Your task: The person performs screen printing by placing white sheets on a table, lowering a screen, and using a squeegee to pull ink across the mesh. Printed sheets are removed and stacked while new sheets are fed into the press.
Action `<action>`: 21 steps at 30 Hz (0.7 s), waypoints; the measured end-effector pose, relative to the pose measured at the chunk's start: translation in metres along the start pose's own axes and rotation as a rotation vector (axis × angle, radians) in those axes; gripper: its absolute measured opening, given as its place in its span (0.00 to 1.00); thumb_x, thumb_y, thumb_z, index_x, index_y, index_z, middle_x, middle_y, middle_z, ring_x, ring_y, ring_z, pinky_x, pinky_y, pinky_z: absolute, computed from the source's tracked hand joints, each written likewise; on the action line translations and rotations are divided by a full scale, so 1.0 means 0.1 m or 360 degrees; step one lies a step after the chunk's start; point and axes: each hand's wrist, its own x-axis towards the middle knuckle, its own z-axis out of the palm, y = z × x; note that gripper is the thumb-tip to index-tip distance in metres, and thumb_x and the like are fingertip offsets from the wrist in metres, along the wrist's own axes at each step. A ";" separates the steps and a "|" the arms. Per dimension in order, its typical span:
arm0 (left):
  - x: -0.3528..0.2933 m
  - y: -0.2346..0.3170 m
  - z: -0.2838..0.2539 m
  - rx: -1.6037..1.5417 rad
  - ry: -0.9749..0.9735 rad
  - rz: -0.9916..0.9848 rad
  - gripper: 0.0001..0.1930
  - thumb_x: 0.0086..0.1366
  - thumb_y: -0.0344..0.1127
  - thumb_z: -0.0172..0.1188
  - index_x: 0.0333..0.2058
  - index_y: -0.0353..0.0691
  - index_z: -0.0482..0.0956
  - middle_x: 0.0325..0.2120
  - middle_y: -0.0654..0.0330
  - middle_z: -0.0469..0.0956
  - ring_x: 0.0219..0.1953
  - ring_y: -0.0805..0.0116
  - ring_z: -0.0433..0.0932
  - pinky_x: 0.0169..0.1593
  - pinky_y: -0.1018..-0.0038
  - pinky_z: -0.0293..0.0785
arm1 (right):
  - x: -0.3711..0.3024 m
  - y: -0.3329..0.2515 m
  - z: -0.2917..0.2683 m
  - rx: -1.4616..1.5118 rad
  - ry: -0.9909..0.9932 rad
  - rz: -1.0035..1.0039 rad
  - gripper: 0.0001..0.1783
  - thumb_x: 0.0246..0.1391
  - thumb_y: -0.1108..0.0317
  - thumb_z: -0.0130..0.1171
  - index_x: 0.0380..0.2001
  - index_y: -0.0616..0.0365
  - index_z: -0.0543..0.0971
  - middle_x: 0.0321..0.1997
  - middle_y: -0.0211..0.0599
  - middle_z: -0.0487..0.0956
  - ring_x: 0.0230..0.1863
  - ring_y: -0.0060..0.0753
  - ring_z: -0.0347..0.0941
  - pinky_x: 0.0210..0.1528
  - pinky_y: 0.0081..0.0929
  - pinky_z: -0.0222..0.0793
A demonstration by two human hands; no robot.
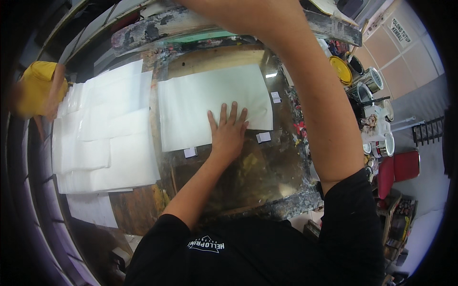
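Observation:
My left hand point(228, 136) lies palm down with fingers spread on a whitish, translucent flat sheet or bag point(210, 105). The sheet rests on a dark, glossy, paint-stained board point(238, 176). Close to its edges are small white tabs, one point(190, 152) at the near left, another point(263, 137) near my left thumb and a third point(275, 97) at the right. My right arm reaches up to a paint-crusted bar point(157, 31) raised across the far side. Only the back part of my right hand point(234, 12) shows; its fingers are out of the picture.
Overlapping piles of white translucent sheets point(105, 138) cover the table's left side. Beyond them a person in a yellow shirt point(40, 86) stands, partly blurred. Along the right are paint tubs and cans point(377, 81), a yellow lid point(340, 70) and a red chair point(405, 165).

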 end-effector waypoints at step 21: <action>0.02 0.09 -0.07 0.0004 0.0072 0.0051 0.30 0.78 0.54 0.44 0.73 0.51 0.64 0.76 0.49 0.53 0.78 0.39 0.48 0.72 0.27 0.32 | 0.08 -0.10 -0.03 -0.0155 -0.0184 0.0210 0.48 0.65 0.29 0.45 0.23 0.70 0.83 0.28 0.61 0.83 0.35 0.59 0.83 0.44 0.50 0.77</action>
